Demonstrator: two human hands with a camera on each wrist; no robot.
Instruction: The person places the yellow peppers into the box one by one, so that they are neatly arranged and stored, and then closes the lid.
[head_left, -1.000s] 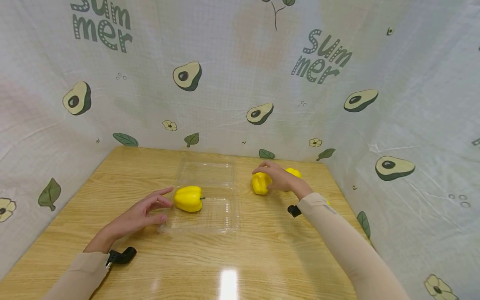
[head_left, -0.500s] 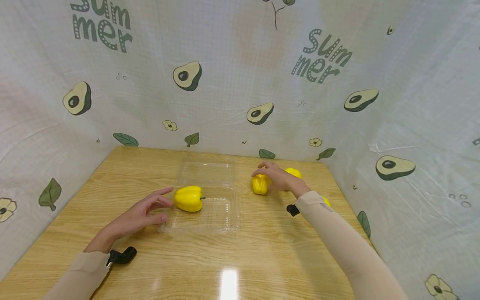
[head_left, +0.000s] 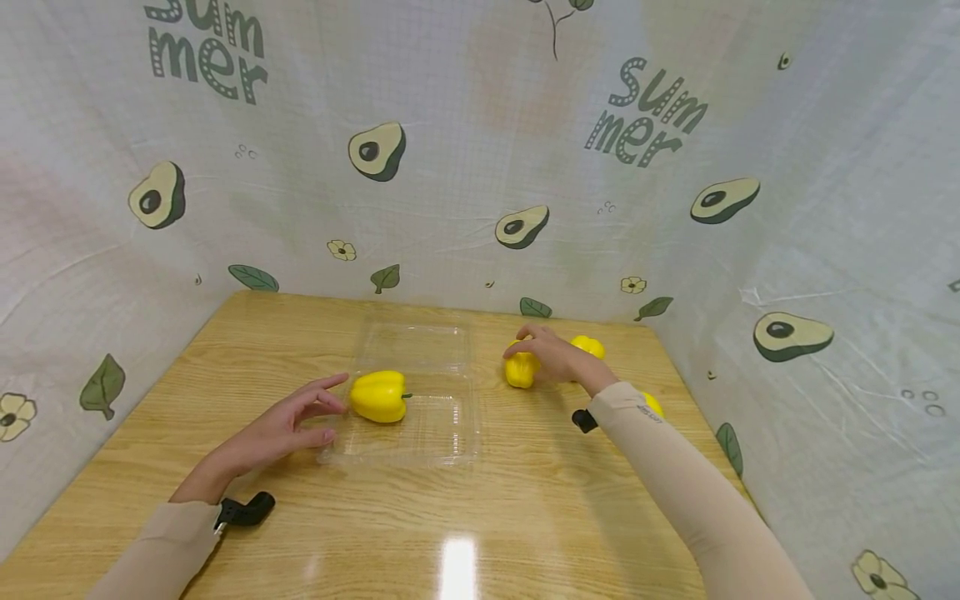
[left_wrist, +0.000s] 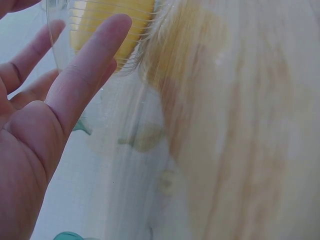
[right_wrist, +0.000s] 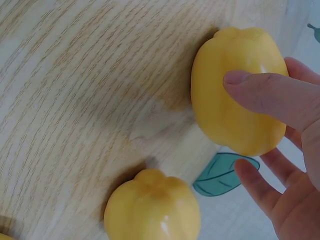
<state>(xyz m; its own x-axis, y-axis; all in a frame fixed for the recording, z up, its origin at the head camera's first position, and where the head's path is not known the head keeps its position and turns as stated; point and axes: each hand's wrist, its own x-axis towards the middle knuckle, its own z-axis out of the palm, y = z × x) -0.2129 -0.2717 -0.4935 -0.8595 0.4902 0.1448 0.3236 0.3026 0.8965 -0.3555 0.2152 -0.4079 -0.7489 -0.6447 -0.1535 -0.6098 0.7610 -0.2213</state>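
My right hand (head_left: 553, 354) holds a yellow bell pepper (head_left: 521, 369) on the right side of the table. In the right wrist view the thumb (right_wrist: 255, 90) lies across this pepper (right_wrist: 235, 115), with other fingers on its far side. My left hand (head_left: 288, 423) is at the left edge of a clear plastic clamshell container (head_left: 442, 429), its fingers relaxed and apart. Inside the container's near half lies another yellow bell pepper (head_left: 378, 397), its green stem to the right. The left wrist view shows this pepper (left_wrist: 107, 15) through the ridged wall, beyond the thumb.
A yellow bell pepper (head_left: 588, 346) stands behind my right hand, and one more (head_left: 652, 405) is partly hidden by the forearm. The container's lid (head_left: 412, 346) lies folded back. A printed cloth (head_left: 450, 167) encloses the wooden table (head_left: 375, 517) at the back and sides.
My right hand and forearm have shifted very slightly left, uncovering more of the pepper beside the forearm. The left hand and the container have stayed put.
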